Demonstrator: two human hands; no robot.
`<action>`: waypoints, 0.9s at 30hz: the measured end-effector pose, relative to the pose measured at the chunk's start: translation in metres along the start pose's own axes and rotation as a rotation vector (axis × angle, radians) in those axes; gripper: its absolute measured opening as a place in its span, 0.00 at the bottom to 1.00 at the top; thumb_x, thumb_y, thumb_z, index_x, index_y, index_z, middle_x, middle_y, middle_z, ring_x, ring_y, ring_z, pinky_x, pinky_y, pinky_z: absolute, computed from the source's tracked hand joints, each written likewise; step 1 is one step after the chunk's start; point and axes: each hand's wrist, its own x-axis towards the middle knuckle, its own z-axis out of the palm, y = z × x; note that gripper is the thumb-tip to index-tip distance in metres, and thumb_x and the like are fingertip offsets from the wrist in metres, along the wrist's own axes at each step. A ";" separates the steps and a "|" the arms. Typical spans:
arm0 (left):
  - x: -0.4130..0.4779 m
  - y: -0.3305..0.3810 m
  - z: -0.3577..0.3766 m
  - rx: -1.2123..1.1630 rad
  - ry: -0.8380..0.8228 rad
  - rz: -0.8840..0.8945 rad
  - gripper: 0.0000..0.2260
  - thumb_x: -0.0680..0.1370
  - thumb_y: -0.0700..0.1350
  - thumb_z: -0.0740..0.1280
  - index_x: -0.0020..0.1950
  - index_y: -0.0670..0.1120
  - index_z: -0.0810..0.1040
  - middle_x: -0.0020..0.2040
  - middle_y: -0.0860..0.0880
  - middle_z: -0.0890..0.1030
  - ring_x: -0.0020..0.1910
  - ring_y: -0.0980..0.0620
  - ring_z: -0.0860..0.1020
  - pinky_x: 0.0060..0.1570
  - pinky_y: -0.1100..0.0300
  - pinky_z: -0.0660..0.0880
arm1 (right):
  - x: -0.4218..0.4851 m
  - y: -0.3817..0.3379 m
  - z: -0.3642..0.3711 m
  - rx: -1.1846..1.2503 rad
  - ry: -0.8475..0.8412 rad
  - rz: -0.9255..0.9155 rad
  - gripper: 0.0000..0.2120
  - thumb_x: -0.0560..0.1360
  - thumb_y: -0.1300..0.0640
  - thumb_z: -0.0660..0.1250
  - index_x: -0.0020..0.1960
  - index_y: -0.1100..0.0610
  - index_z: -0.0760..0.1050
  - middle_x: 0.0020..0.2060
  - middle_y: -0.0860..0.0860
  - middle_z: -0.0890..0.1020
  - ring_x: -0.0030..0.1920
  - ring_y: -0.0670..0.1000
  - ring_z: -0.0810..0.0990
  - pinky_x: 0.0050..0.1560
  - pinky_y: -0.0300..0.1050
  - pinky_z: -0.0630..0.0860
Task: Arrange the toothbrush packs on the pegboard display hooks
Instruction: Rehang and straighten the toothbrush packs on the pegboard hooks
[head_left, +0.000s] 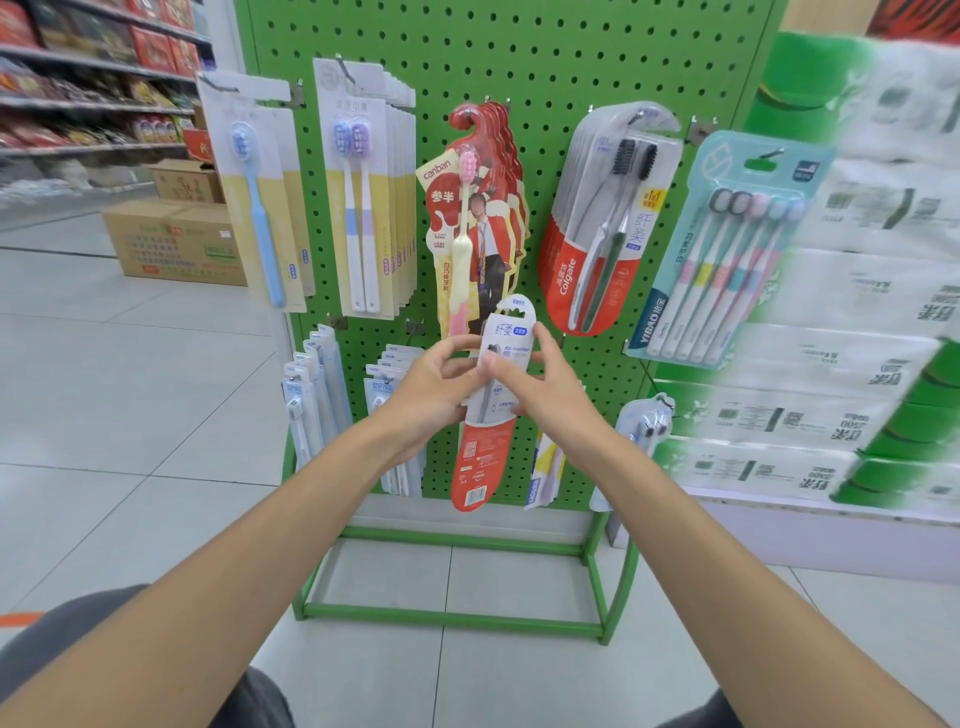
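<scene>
Shop aisle, grey tile floor (130, 395); green pegboard stand (519, 62) centre.

Upper row, L to R:
- single blue brush packs (254, 192), on hook
- twin brush packs (363, 192), deep stack
- red-and-cream packs (475, 218)
- red twin packs (602, 218), black bristles
- teal five-brush pack (727, 249), tilted on hook

Lower row: pale packs (311, 395) at left, more behind the arms, partly hidden; small pack (647, 421) at right.

Far left: cardboard boxes (171, 244) on floor. Far right: stacked paper goods (857, 338), blurred.

Item in hand: red-and-white toothbrush pack (491, 415), upright, back side to camera, in front of board, between rows, not yet hung. Hang-hole (514, 312) at top, free.

Hands: left hand (436, 389) closed on pack's left edge; right hand (540, 384) pinching its right edge, fingers round behind.

Step, as judged: hanging. Prob. turn the pack face out first, like its neighbours. Keep fingers below the hole, line the hole w/ hook tip, slide straight back. Target hook can't be told from here.
</scene>
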 end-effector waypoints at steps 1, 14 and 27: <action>0.000 -0.001 0.000 0.032 -0.014 0.011 0.16 0.79 0.44 0.68 0.66 0.51 0.72 0.58 0.50 0.83 0.54 0.48 0.83 0.55 0.48 0.80 | 0.000 0.000 0.000 0.047 -0.037 -0.003 0.51 0.63 0.29 0.71 0.78 0.42 0.51 0.71 0.46 0.69 0.67 0.49 0.74 0.64 0.55 0.76; 0.004 0.002 -0.006 0.063 0.074 0.001 0.14 0.81 0.34 0.62 0.64 0.47 0.72 0.61 0.45 0.76 0.53 0.50 0.83 0.53 0.55 0.81 | -0.003 -0.003 -0.019 0.271 -0.095 0.059 0.14 0.84 0.56 0.55 0.58 0.49 0.78 0.54 0.51 0.85 0.54 0.56 0.83 0.63 0.62 0.74; 0.016 0.046 0.003 0.240 0.063 0.086 0.08 0.80 0.39 0.66 0.56 0.48 0.82 0.50 0.48 0.84 0.51 0.53 0.83 0.44 0.62 0.81 | -0.016 -0.020 -0.034 0.128 -0.014 -0.064 0.09 0.82 0.53 0.59 0.59 0.46 0.76 0.58 0.47 0.81 0.57 0.46 0.81 0.60 0.52 0.77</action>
